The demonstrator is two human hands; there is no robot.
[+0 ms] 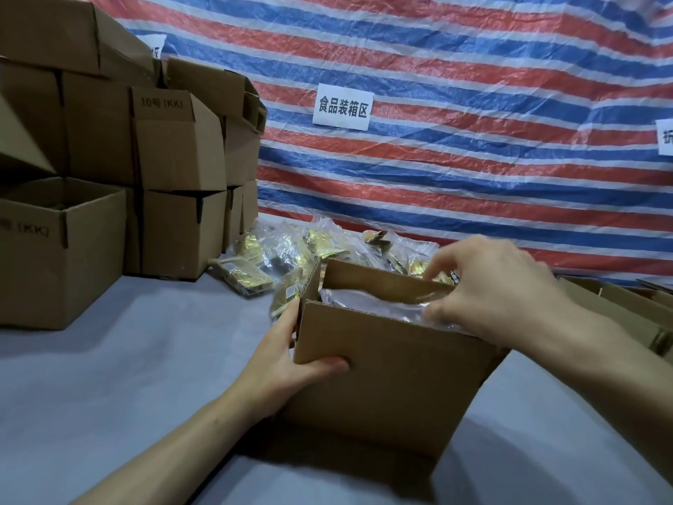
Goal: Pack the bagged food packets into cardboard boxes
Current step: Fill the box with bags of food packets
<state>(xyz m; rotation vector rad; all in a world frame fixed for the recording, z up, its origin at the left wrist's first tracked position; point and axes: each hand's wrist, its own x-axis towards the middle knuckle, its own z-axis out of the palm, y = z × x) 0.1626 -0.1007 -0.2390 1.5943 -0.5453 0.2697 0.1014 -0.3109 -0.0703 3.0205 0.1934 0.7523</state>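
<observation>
Your left hand (287, 362) grips the open box (382, 377) at its near-left corner, thumb on the front. Right hand (488, 286) over the box mouth, pinching the bagged packet (371, 304) inside. Loose packets (291, 249) heaped just behind the box.

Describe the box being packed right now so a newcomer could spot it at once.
Under the striped tarp is a grey table with a stack of cardboard boxes at far left. The box stands apart at centre front, before the pile of packets. It alone is gripped at one corner by the left hand, with the right hand holding a clear bag in its open top.
</observation>
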